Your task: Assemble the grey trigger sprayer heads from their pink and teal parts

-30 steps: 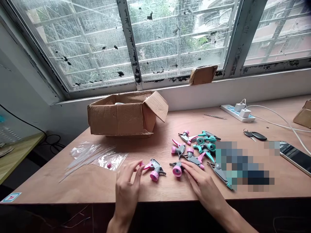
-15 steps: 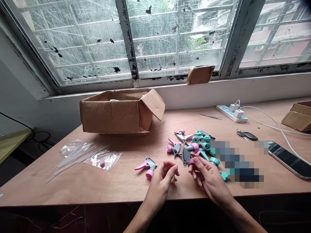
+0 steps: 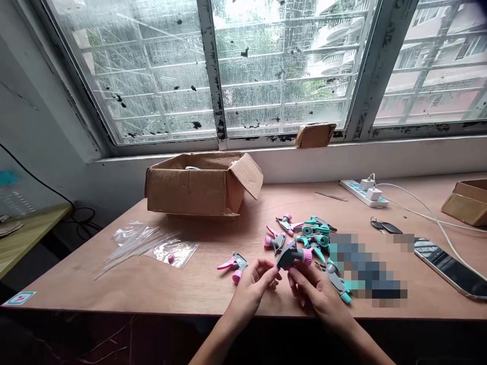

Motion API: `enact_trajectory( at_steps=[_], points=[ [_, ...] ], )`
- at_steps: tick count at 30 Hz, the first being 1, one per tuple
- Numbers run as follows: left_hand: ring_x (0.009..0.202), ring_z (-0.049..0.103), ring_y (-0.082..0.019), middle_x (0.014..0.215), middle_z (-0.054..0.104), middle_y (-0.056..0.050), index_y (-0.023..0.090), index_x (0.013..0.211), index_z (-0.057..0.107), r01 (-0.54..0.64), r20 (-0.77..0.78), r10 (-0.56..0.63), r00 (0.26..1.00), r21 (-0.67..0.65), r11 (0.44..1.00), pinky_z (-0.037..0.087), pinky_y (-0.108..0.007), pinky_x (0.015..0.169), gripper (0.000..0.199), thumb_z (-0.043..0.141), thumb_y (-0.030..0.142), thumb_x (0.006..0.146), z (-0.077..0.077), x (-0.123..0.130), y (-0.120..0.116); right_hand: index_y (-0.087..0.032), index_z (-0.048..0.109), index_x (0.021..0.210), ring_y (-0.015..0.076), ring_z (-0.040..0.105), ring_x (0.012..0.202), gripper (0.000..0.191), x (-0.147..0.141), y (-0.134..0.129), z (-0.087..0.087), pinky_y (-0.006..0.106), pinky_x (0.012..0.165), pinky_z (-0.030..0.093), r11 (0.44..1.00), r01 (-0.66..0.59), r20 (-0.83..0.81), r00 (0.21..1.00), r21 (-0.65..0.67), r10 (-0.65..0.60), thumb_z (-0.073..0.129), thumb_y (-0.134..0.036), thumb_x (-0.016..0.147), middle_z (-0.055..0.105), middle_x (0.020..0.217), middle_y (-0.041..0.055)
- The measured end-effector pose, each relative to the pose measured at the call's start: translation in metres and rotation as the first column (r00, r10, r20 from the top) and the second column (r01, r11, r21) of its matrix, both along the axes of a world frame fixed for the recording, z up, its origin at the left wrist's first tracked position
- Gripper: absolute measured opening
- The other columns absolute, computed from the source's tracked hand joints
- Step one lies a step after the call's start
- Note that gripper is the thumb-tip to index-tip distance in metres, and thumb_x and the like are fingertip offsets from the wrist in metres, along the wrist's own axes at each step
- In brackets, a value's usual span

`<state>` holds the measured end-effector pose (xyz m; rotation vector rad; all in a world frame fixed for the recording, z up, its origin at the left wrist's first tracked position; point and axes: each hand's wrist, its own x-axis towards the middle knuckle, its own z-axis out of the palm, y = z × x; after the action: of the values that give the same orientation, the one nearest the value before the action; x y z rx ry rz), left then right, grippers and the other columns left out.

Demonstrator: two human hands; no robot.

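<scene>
A grey and pink trigger spray head (image 3: 292,256) is held above the table by my right hand (image 3: 321,294), its pink collar pointing right. My left hand (image 3: 253,284) is pinched at the grey front end of this spray head; whatever lies between its fingertips is too small to make out. Just left of that hand lies another spray head (image 3: 236,263) with a pink trigger and collar. Behind my hands sits a loose pile of spray heads, some grey and pink (image 3: 274,241), some grey and teal (image 3: 314,230). One grey-teal spray head (image 3: 338,284) lies beside my right hand.
Thin clear tubes (image 3: 131,251) and a plastic bag (image 3: 186,252) with a small pink piece (image 3: 171,258) lie at left. An open cardboard box (image 3: 186,190) stands behind. Rightward are a power strip (image 3: 363,192), keys (image 3: 386,226), a phone (image 3: 451,266) and a blurred patch.
The spray head in my right hand has turned from upright to lying sideways, and its front end has come to my left fingertips. The camera view has tilted up and shifted left.
</scene>
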<state>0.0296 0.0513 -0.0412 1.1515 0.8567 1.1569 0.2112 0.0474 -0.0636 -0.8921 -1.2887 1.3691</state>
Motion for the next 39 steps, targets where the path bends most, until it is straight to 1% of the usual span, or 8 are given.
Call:
enact_trajectory(
  at_steps=[4, 13, 18, 22, 25, 30, 34, 39],
  points=[
    [0.075, 0.06, -0.014, 0.081, 0.069, -0.002, 0.015, 0.089, 0.063, 0.064, 0.033, -0.064, 0.997, 0.005, 0.998, 0.045, -0.025, 0.072, 0.034, 0.083, 0.041, 0.082, -0.003, -0.001, 0.002, -0.017, 0.067, 0.094, 0.0094, 0.053, 0.05, 0.041, 0.0, 0.001, -0.002, 0.022, 0.044, 0.04, 1.0, 0.001, 0.052, 0.999, 0.014, -0.002, 0.065, -0.058, 0.093, 0.065, 0.076, 0.0015],
    [0.083, 0.066, -0.017, 0.083, 0.07, -0.002, 0.016, 0.086, 0.064, 0.055, 0.072, -0.059, 0.996, 0.046, 0.997, 0.047, -0.03, 0.083, 0.032, 0.089, 0.032, 0.075, -0.002, 0.001, -0.001, -0.017, 0.067, 0.092, 0.009, 0.049, 0.047, 0.042, 0.003, 0.001, -0.005, 0.021, 0.043, 0.035, 0.999, -0.036, 0.11, 0.993, -0.001, 0.036, 0.064, -0.059, 0.094, 0.06, 0.065, -0.0014],
    [0.089, 0.064, -0.019, 0.093, 0.071, -0.005, 0.016, 0.1, 0.074, -0.048, -0.064, 0.055, 0.996, 0.109, 0.993, 0.048, -0.03, 0.085, 0.029, 0.074, 0.042, 0.089, 0.003, -0.002, -0.004, -0.017, 0.069, 0.09, 0.0099, 0.049, 0.046, 0.046, 0.001, -0.001, 0.001, 0.022, 0.043, 0.034, 1.0, 0.027, 0.119, 0.993, 0.002, -0.027, 0.066, -0.063, 0.091, 0.059, 0.063, -0.0013],
    [0.093, 0.063, -0.022, 0.097, 0.072, -0.008, 0.016, 0.1, 0.076, -0.074, -0.063, 0.083, 0.995, 0.131, 0.989, 0.051, -0.032, 0.085, 0.039, 0.056, 0.05, 0.099, 0.004, -0.004, -0.004, -0.016, 0.069, 0.089, 0.0091, 0.046, 0.043, 0.048, 0.0, -0.001, 0.004, 0.022, 0.04, 0.031, 0.999, 0.037, 0.123, 0.992, -0.028, -0.033, 0.064, -0.064, 0.092, 0.055, 0.058, -0.003],
    [0.092, 0.064, -0.021, 0.097, 0.073, -0.008, 0.016, 0.098, 0.076, -0.093, -0.043, 0.1, 0.994, 0.126, 0.988, 0.051, -0.031, 0.085, 0.033, 0.063, 0.046, 0.096, 0.004, -0.003, -0.004, -0.016, 0.069, 0.087, 0.0089, 0.045, 0.043, 0.049, 0.0, -0.001, 0.005, 0.022, 0.041, 0.031, 0.999, 0.038, 0.124, 0.992, -0.018, -0.035, 0.062, -0.064, 0.092, 0.054, 0.057, -0.0029],
    [0.084, 0.065, -0.017, 0.092, 0.073, -0.005, 0.016, 0.093, 0.073, -0.083, 0.037, 0.081, 0.996, 0.048, 0.995, 0.051, -0.029, 0.084, 0.025, 0.085, 0.034, 0.08, 0.002, -0.001, -0.004, -0.016, 0.07, 0.088, 0.0096, 0.047, 0.045, 0.049, 0.001, -0.002, 0.004, 0.022, 0.043, 0.034, 1.0, 0.01, 0.149, 0.989, -0.001, -0.01, 0.062, -0.064, 0.093, 0.054, 0.057, -0.0031],
    [0.088, 0.067, -0.019, 0.093, 0.074, -0.006, 0.017, 0.097, 0.07, -0.066, 0.117, 0.062, 0.991, 0.034, 0.997, 0.049, -0.031, 0.087, 0.031, 0.087, 0.032, 0.077, -0.002, -0.001, -0.002, -0.017, 0.069, 0.086, 0.0098, 0.047, 0.044, 0.051, 0.0, -0.002, 0.001, 0.022, 0.042, 0.033, 1.0, -0.009, 0.156, 0.988, -0.022, 0.013, 0.061, -0.066, 0.091, 0.055, 0.057, -0.0032],
    [0.089, 0.066, -0.02, 0.092, 0.074, -0.005, 0.018, 0.107, 0.074, -0.029, 0.052, 0.027, 0.998, 0.032, 0.999, 0.048, -0.03, 0.086, 0.037, 0.086, 0.035, 0.077, -0.002, -0.001, 0.0, -0.018, 0.068, 0.084, 0.0112, 0.048, 0.045, 0.05, 0.0, -0.001, 0.003, 0.023, 0.043, 0.036, 1.0, -0.013, 0.137, 0.991, -0.002, 0.013, 0.063, -0.067, 0.09, 0.056, 0.058, -0.0022]
  ],
)
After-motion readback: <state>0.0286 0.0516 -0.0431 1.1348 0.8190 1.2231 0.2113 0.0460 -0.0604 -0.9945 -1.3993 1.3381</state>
